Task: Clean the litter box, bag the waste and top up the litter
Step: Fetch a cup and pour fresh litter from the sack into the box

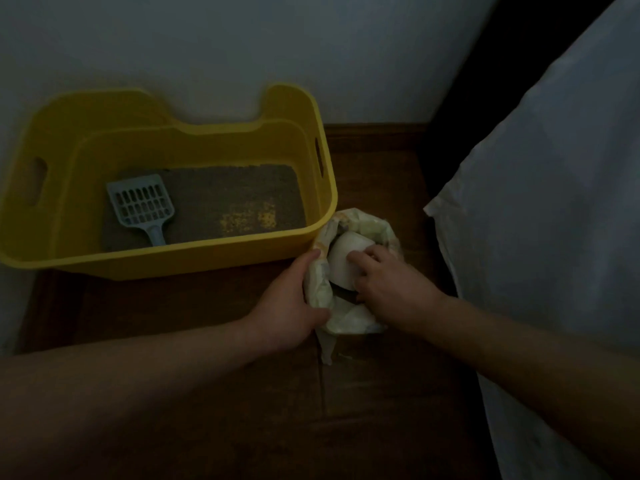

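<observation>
A yellow litter box stands on the wooden floor against the wall, with a thin layer of grey-brown litter in it. A pale blue slotted scoop lies on the litter at the left. Just right of the box's front corner sits an open pale bag. My left hand grips the bag's left edge. My right hand reaches into the bag's mouth and holds a white cup tipped on its side. What is inside the bag is hidden.
A white sheet or mattress edge fills the right side, with a dark bed frame behind it. A pale wall runs behind the box. Dark wooden floor stretches toward me.
</observation>
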`<state>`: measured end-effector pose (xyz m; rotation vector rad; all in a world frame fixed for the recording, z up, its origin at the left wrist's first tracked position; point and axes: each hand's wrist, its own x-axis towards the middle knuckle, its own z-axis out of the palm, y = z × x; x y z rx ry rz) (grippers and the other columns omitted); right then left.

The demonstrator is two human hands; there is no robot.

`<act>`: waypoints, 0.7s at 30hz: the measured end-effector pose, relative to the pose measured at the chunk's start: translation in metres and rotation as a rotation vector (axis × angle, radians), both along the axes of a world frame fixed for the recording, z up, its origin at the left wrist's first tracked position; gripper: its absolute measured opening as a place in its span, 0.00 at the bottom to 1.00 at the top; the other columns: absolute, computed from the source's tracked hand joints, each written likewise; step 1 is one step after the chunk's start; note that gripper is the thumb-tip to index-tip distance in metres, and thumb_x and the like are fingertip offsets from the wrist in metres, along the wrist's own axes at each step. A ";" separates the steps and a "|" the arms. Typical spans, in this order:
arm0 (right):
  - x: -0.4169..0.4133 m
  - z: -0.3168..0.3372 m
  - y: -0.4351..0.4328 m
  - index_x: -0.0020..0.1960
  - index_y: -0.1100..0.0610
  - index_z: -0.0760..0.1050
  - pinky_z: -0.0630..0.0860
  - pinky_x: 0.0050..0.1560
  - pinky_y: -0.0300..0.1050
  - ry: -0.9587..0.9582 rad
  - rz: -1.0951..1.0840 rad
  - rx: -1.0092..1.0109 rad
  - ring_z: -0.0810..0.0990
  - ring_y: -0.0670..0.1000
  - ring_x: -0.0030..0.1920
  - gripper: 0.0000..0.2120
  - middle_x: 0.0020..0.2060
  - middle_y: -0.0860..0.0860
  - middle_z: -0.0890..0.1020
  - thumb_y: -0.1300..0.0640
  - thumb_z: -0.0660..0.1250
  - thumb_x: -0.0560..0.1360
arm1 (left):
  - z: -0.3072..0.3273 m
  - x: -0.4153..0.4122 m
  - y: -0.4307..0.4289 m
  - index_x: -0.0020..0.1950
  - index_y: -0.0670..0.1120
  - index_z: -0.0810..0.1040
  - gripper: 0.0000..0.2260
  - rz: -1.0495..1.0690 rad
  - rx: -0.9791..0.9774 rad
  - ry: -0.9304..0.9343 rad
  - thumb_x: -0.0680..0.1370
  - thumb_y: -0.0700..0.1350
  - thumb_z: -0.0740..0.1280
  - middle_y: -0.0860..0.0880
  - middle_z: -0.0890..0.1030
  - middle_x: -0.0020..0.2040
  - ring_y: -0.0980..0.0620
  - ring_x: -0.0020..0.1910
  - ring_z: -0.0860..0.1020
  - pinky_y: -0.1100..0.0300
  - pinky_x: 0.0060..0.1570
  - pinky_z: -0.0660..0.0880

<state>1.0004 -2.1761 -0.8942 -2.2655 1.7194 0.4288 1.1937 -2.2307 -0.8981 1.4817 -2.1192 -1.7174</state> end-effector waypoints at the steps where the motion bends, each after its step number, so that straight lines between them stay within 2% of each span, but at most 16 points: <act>1: -0.001 0.002 -0.002 0.64 0.53 0.78 0.68 0.70 0.54 -0.004 0.002 0.028 0.62 0.58 0.71 0.16 0.75 0.55 0.62 0.50 0.60 0.81 | 0.000 0.000 0.000 0.78 0.63 0.53 0.45 0.003 -0.004 -0.004 0.71 0.40 0.76 0.51 0.67 0.75 0.48 0.67 0.74 0.48 0.59 0.79; 4: 0.000 0.003 -0.007 0.64 0.50 0.78 0.65 0.69 0.50 -0.055 0.012 0.051 0.66 0.55 0.70 0.15 0.73 0.53 0.68 0.51 0.60 0.81 | 0.004 -0.002 0.000 0.78 0.63 0.53 0.46 0.009 -0.014 -0.011 0.71 0.38 0.76 0.51 0.67 0.75 0.47 0.67 0.74 0.47 0.58 0.80; 6: 0.000 0.004 -0.009 0.59 0.50 0.80 0.71 0.64 0.51 -0.150 -0.106 0.065 0.72 0.53 0.63 0.13 0.69 0.52 0.74 0.51 0.61 0.80 | 0.006 -0.003 0.000 0.78 0.63 0.53 0.47 0.009 -0.035 -0.026 0.70 0.37 0.76 0.49 0.69 0.73 0.46 0.66 0.75 0.46 0.59 0.79; 8: -0.002 0.004 -0.010 0.55 0.54 0.79 0.76 0.55 0.53 -0.271 -0.245 0.077 0.76 0.51 0.53 0.11 0.58 0.52 0.80 0.50 0.63 0.78 | 0.009 -0.004 -0.001 0.78 0.62 0.53 0.46 0.006 -0.047 -0.035 0.70 0.37 0.76 0.46 0.72 0.71 0.43 0.66 0.75 0.45 0.59 0.79; 11: -0.009 0.003 -0.013 0.53 0.54 0.79 0.80 0.48 0.54 -0.369 -0.346 0.102 0.79 0.48 0.44 0.08 0.45 0.50 0.81 0.52 0.64 0.79 | 0.010 -0.004 -0.001 0.79 0.62 0.52 0.46 -0.001 -0.047 -0.040 0.71 0.37 0.75 0.45 0.72 0.69 0.41 0.65 0.75 0.47 0.59 0.79; 15: -0.021 0.000 -0.020 0.50 0.48 0.78 0.81 0.47 0.49 -0.502 -0.504 0.101 0.79 0.44 0.42 0.05 0.44 0.45 0.80 0.51 0.63 0.80 | 0.011 -0.004 -0.002 0.78 0.63 0.52 0.47 -0.008 -0.032 -0.043 0.71 0.38 0.75 0.47 0.71 0.71 0.42 0.65 0.75 0.48 0.56 0.80; 17: -0.026 -0.001 -0.021 0.51 0.50 0.78 0.80 0.48 0.49 -0.524 -0.535 0.083 0.80 0.44 0.44 0.05 0.45 0.46 0.81 0.52 0.64 0.80 | 0.012 -0.004 -0.002 0.78 0.63 0.52 0.46 -0.012 -0.023 -0.045 0.71 0.38 0.75 0.47 0.70 0.70 0.42 0.65 0.75 0.51 0.55 0.80; 21: -0.034 -0.001 -0.018 0.52 0.50 0.80 0.81 0.49 0.48 -0.575 -0.581 0.055 0.80 0.44 0.46 0.06 0.46 0.45 0.82 0.53 0.64 0.80 | 0.013 -0.004 -0.003 0.79 0.62 0.51 0.47 -0.014 -0.018 -0.054 0.71 0.38 0.75 0.47 0.71 0.70 0.43 0.65 0.75 0.49 0.57 0.80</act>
